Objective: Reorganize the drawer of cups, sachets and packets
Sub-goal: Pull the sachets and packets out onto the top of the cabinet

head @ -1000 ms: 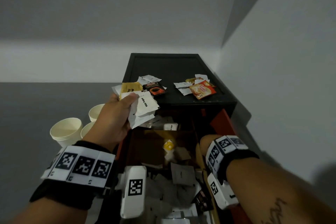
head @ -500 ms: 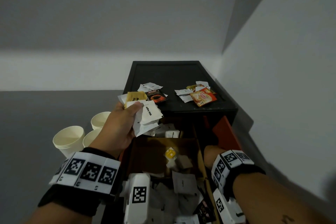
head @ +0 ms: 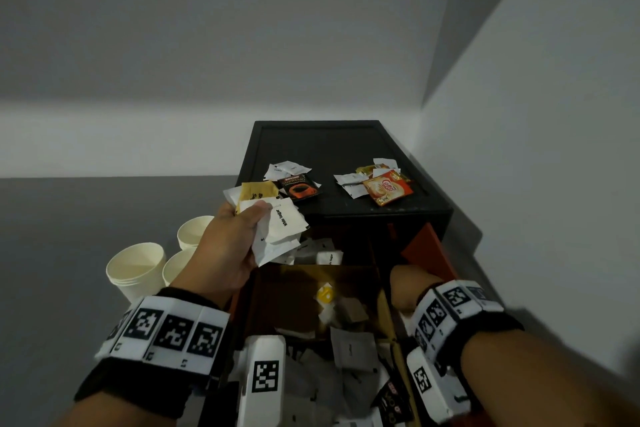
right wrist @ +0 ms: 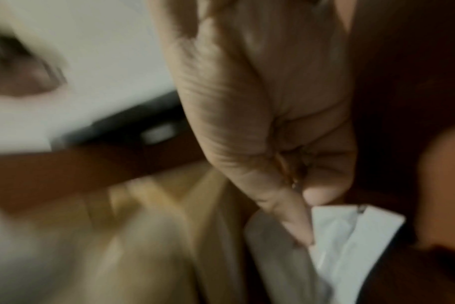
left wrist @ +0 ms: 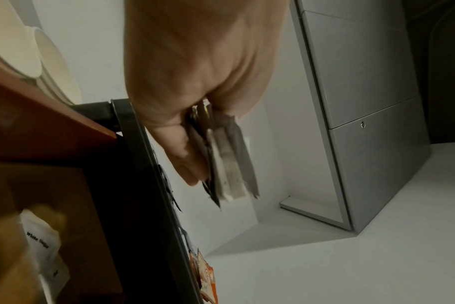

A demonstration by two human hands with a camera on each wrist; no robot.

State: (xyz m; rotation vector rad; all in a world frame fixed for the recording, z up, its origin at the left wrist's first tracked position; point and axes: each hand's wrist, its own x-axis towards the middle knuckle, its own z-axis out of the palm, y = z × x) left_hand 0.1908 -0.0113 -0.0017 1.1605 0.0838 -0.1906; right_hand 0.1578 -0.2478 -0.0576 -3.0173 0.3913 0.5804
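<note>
Nearest to me, the open drawer (head: 349, 291) is littered with white sachets (head: 353, 348), and a dark coffee packet (head: 393, 400) lies at its near right corner. My right hand (head: 410, 289) is down inside the drawer's right side, past a cardboard divider (head: 389, 319). In the right wrist view its thumb and forefinger (right wrist: 294, 222) are closed on the edge of a white sachet (right wrist: 351, 232), pinching it; the picture is blurred, so I cannot tell more of that grip. A small yellow sachet (head: 325, 294) sits in the middle of the drawer, in a cardboard compartment.

A little farther, my left hand (head: 232, 246) is raised over the drawer's left front part, gripping a fanned bundle of sachets (head: 277, 225) between thumb and curled fingers. The top one reads "White Sugar", and a tan sachet (head: 256, 192) shows behind it. The left wrist view shows the bundle edge-on in the same tight pinch.

To the left of the cabinet three cream paper cups (head: 136, 265) stand close together on the grey floor.

Farther still, on the black cabinet top (head: 325, 146), lie two loose groups: white sachets with a dark coffee packet (head: 299, 186) on the left, and white sachets with an orange creamer packet (head: 389, 186) on the right.
</note>
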